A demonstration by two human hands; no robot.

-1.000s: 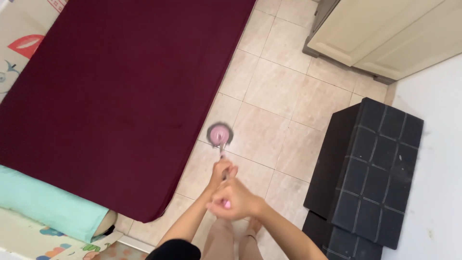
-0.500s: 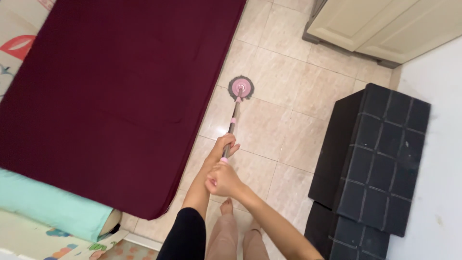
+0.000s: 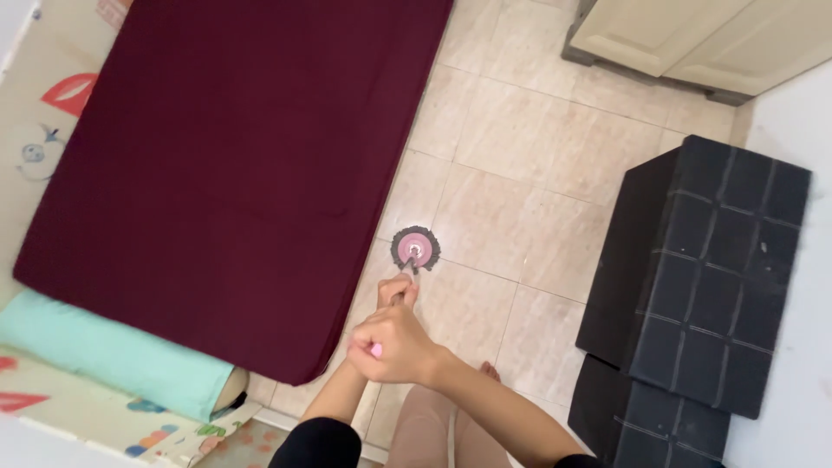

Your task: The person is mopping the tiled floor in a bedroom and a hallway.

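Fingers of the right hand (image 3: 394, 347) are curled tight around the top of the mop handle (image 3: 400, 290), with its pink end cap peeking out between the knuckles; the left hand (image 3: 395, 290) sits just ahead of it, lower on the shaft, fingers wrapped around the pole too. Both hands are stacked almost in line, so the handle is seen nearly end-on and little of its length shows, only a short greyish stretch between the left hand and the head. The mop head (image 3: 415, 249) is a small round disc, pink at the centre with a paler hub where the pole joins, ringed by a dark grey fringe of fibres. It rests flat on the beige tiled floor (image 3: 520, 173), just beside the edge of the dark maroon mattress (image 3: 217, 156) and close in front of the left hand. A mint-green pillow (image 3: 113, 355) lies at the mattress's near end on a patterned play mat (image 3: 52, 95). Black quilted storage boxes (image 3: 702, 277) stand well apart to the right, near a cream cabinet (image 3: 693, 39). Bare toes and tan trousers show below the arms
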